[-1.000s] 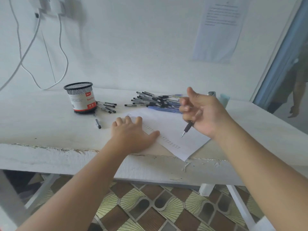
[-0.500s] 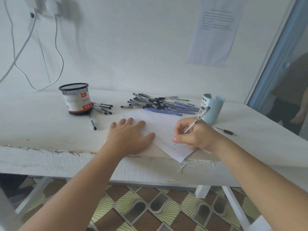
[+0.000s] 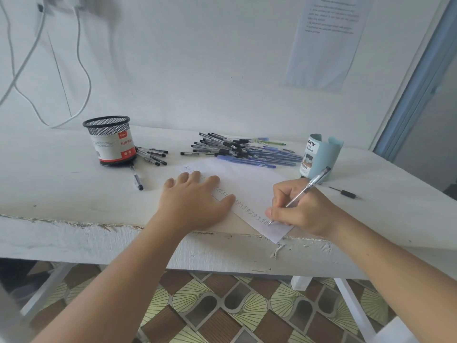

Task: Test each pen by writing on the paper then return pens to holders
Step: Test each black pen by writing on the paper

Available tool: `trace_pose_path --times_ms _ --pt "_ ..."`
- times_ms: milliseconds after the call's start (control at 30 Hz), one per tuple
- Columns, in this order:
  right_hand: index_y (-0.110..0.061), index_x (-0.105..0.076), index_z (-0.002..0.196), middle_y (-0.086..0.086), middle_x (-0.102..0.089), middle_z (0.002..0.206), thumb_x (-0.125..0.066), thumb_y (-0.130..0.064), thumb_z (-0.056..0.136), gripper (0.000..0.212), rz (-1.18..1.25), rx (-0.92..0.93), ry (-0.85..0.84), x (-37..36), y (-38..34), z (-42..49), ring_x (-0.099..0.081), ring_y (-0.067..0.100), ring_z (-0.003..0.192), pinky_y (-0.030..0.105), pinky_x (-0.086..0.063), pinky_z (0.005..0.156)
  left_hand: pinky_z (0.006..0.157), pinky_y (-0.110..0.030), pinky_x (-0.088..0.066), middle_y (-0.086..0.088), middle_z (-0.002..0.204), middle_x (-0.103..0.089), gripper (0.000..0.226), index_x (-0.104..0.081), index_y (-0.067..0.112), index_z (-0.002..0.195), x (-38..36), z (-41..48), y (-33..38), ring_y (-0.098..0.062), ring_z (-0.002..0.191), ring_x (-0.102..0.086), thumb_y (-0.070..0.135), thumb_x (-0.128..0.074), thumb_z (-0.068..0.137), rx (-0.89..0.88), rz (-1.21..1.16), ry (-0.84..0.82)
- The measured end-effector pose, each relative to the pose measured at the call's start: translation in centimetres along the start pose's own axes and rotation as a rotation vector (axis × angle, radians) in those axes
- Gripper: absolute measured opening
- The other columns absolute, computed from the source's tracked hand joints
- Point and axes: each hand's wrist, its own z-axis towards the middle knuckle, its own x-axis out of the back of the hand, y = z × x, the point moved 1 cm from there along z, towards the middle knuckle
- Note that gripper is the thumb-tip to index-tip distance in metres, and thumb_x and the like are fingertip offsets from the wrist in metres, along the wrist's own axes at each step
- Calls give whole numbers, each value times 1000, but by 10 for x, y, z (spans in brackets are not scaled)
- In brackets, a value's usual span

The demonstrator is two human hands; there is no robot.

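Note:
A white sheet of paper (image 3: pixel 249 186) lies on the white table, its near corner over the front edge, with a column of small written marks. My left hand (image 3: pixel 193 201) presses flat on the sheet's left side. My right hand (image 3: pixel 301 209) grips a clear pen (image 3: pixel 305 189) whose tip touches the paper at the bottom of the column. A heap of black and blue pens (image 3: pixel 242 151) lies behind the paper. A black mesh holder (image 3: pixel 110 141) stands at the left, a light blue holder (image 3: pixel 320 155) at the right.
A few black pens (image 3: pixel 154 154) lie beside the mesh holder and one single pen (image 3: pixel 137 178) in front of it. A small dark pen piece (image 3: pixel 345 193) lies right of my right hand. White cables hang on the wall at left. The table's front edge is chipped.
My right hand came down from mid-air with the pen and set its tip on the paper, where it now writes. My left hand stayed flat on the sheet.

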Motion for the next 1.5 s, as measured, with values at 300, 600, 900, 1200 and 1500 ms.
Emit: trace_pose_path --times_ms 300,600,900,1200,1500 --pt "-19 -45 53 10 -39 58 -73 -9 74 36 7 26 -1 1 2 1 -32 20 56 39 -30 60 120 -50 -23 0 159 -36 74 -37 44 148 3 -1 0 -25 149 -27 82 -21 86 -2 6 -18" --pt "-23 -45 50 -1 -40 53 -72 -8 73 38 14 28 28 0 2 2 -32 17 52 39 -30 61 121 -50 -22 1 160 -35 75 -36 45 148 3 -1 0 -24 149 -27 83 -21 86 5 -1 -25" --pt "-25 -44 48 -8 -38 50 -69 -6 71 39 23 26 37 -1 0 1 -30 15 51 36 -26 59 121 -49 -21 -1 160 -34 73 -36 45 149 4 -2 1 -25 150 -26 82 -22 87 6 0 -37" --pt "-25 -41 49 -8 -36 50 -66 -4 71 39 6 19 51 -1 -1 1 -30 13 48 28 -26 53 121 -50 -21 -1 161 -34 74 -37 44 149 5 -2 1 -25 149 -27 81 -22 87 2 0 -45" --pt "-15 -36 68 13 -46 65 -35 -5 66 10 620 -228 152 11 -12 0 -33 18 49 23 -15 46 120 -49 -22 0 160 -34 74 -36 44 149 8 -5 2 -24 149 -26 81 -21 87 1 -1 -52"
